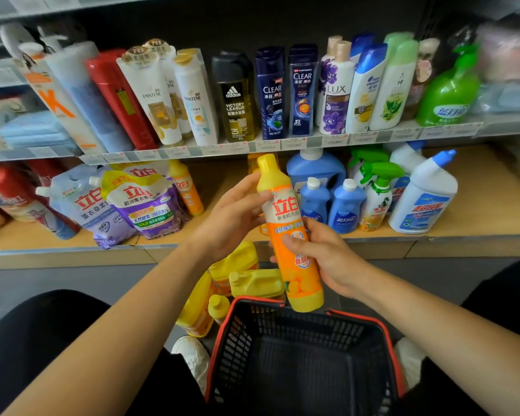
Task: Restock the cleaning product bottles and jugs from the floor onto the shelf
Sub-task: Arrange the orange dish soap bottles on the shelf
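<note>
Your left hand (231, 217) wraps the shoulder of the yellow dish-soap bottle (282, 211), thumb on the label, likely steadying it. Your right hand (330, 259) grips the lower half. The bottle hangs before the lower shelf (478, 205), near upright, with its cap at 11 o'clock and its base at 5.

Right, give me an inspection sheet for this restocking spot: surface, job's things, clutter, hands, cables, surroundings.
Surface: tan lower shelf, stocked at left and right.
Job's things: orange-yellow bottle held slightly tilted in front of the shelf; yellow jugs on the floor below.
Clutter: black basket with red rim, in front of the person.
Hands: left hand holds the bottle's upper part; right hand grips lower down.
Cables: nothing seen.
Surroundings: shampoo bottles on the upper shelf; refill pouches left.
</note>
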The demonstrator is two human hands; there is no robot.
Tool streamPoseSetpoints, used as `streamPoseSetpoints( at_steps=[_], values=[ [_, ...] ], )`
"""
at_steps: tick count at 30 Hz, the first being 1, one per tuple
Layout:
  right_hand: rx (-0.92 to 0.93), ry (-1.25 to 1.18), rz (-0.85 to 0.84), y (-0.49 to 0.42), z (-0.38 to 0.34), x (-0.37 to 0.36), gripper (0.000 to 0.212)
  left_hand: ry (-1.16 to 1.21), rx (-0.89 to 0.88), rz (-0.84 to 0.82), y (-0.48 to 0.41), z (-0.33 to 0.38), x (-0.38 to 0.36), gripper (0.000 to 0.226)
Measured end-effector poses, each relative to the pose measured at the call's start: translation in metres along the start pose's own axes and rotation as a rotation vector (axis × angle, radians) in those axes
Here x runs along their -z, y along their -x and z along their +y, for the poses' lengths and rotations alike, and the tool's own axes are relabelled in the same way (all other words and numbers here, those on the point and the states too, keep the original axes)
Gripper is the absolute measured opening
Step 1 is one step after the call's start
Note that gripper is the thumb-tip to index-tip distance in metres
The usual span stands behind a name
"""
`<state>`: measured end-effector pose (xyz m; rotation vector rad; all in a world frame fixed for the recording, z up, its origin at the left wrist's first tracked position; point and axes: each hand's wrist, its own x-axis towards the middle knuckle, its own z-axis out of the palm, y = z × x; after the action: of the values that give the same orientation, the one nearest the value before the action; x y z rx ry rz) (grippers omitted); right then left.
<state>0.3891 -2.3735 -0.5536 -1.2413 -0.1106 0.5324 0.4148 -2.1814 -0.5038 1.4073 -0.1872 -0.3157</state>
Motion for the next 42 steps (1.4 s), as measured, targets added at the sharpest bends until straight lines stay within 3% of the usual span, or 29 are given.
streamPoseSetpoints(
  at_steps=[6, 10, 13, 17, 20, 23, 29, 36, 42],
  values=[
    [0.0, -0.008, 0.0, 0.005, -0.007, -0.003, 0.064, 0.019, 0.017, -0.005, -0.003, -0.003, -0.004, 0.051],
    [0.015, -0.01, 0.005, 0.003, -0.005, -0.005, 0.062, 0.003, -0.03, 0.091, -0.003, -0.005, -0.001, 0.048],
    [0.013, 0.144, 0.02, 0.0, 0.0, -0.001, 0.064, -0.023, -0.057, 0.236, -0.002, -0.005, 0.003, 0.047],
    [0.015, 0.43, 0.075, -0.001, 0.009, 0.002, 0.084, -0.011, -0.039, 0.44, 0.001, -0.01, 0.01, 0.051],
    [0.089, 0.525, 0.161, -0.002, 0.008, 0.001, 0.076, -0.009, -0.005, 0.503, 0.0, -0.014, 0.012, 0.04],
    [0.099, 0.376, 0.213, -0.001, 0.001, 0.0, 0.063, 0.043, 0.023, 0.485, -0.002, -0.011, 0.017, 0.031],
    [-0.098, -0.173, 0.065, 0.0, -0.016, 0.001, 0.052, 0.33, 0.005, 0.349, 0.001, -0.006, 0.026, 0.03],
    [-0.13, -0.295, 0.044, -0.002, -0.02, 0.003, 0.045, 0.325, -0.017, 0.406, 0.003, -0.004, 0.027, 0.043],
    [-0.04, -0.286, 0.094, -0.003, -0.021, 0.004, 0.054, 0.164, -0.036, 0.447, 0.005, -0.003, 0.028, 0.059]
  ],
)
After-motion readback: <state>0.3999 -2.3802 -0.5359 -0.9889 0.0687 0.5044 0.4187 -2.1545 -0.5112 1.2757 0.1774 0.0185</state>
